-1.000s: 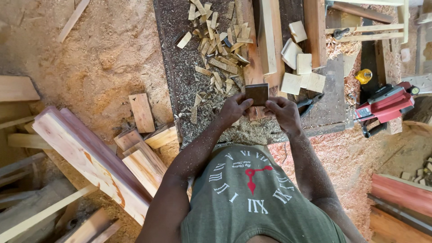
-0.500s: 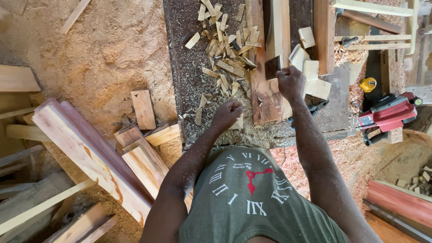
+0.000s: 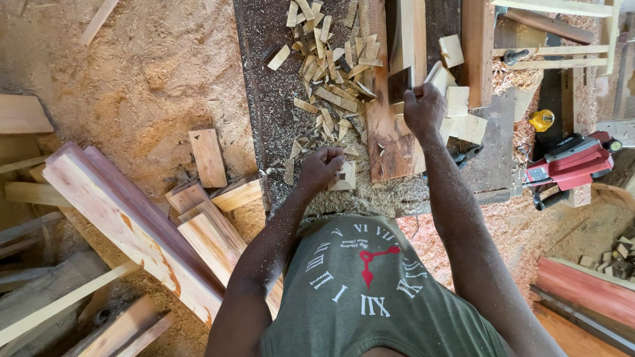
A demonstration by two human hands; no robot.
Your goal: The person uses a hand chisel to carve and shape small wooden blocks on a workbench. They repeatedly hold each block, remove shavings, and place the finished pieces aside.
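Note:
My right hand (image 3: 423,111) is stretched forward over the dark workbench (image 3: 264,79) and grips a small dark flat block (image 3: 399,84), held upright at the far end of a reddish board (image 3: 390,149). Closer to my body, my left hand (image 3: 319,168) has its fingers curled on a small pale wood piece (image 3: 345,177) at the bench's sawdust-covered front edge. A heap of pale wood chips (image 3: 327,63) lies between and beyond the two hands.
Pale cut blocks (image 3: 460,106) lie right of my right hand. A red power tool (image 3: 569,162) and a yellow tape measure (image 3: 542,120) sit at the right. Long planks (image 3: 126,221) and offcuts (image 3: 207,157) lie on the sawdust floor at the left.
Both hands held the dark block together near the bench's front. My right hand has since carried it forward to the reddish board's far end, and my left hand dropped to the pale piece.

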